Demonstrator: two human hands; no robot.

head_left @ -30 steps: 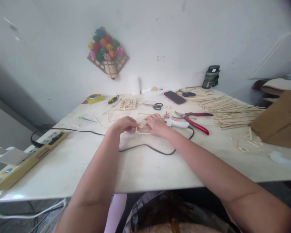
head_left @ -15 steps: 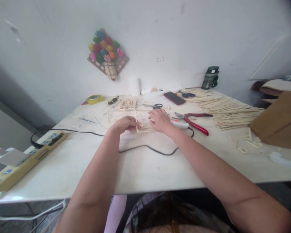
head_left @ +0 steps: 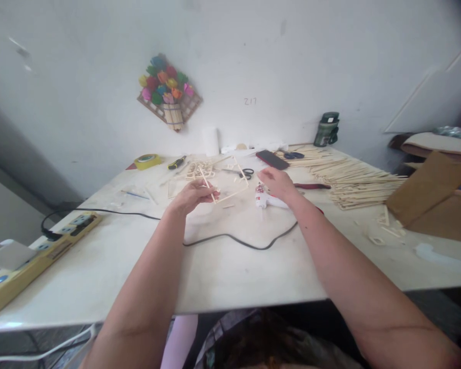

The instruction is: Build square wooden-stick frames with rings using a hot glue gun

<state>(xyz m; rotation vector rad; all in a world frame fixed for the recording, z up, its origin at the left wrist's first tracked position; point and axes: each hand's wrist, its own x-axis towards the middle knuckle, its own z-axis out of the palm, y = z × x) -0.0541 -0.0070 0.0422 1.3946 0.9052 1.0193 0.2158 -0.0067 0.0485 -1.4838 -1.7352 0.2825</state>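
Observation:
Pinched in my left hand [head_left: 197, 196] is a corner of a thin wooden-stick frame [head_left: 232, 194], which stretches to the right and away from me, lifted and tilted. My right hand [head_left: 275, 181] hovers over or touches a white glue gun [head_left: 271, 201]; whether its fingers grip anything is unclear. The gun lies with its nozzle toward me, beside the red-handled pruners [head_left: 313, 186], partly hidden by my right arm. A short stick piece [head_left: 228, 206] lies below the frame. Behind my left hand sits a small lattice of sticks [head_left: 200, 169].
Black scissors [head_left: 247, 173], a phone [head_left: 272, 159] and many loose sticks [head_left: 361, 179] lie farther back and right. A black cord [head_left: 230, 237] crosses in front of my hands. At left are a power strip [head_left: 61, 241] and yellow tape [head_left: 147, 161]. A cardboard box [head_left: 438, 200] stands right.
The stick frame has been raised and tilted by my left hand. My right hand has moved right, away from the frame to the glue gun, whose white body now shows more fully.

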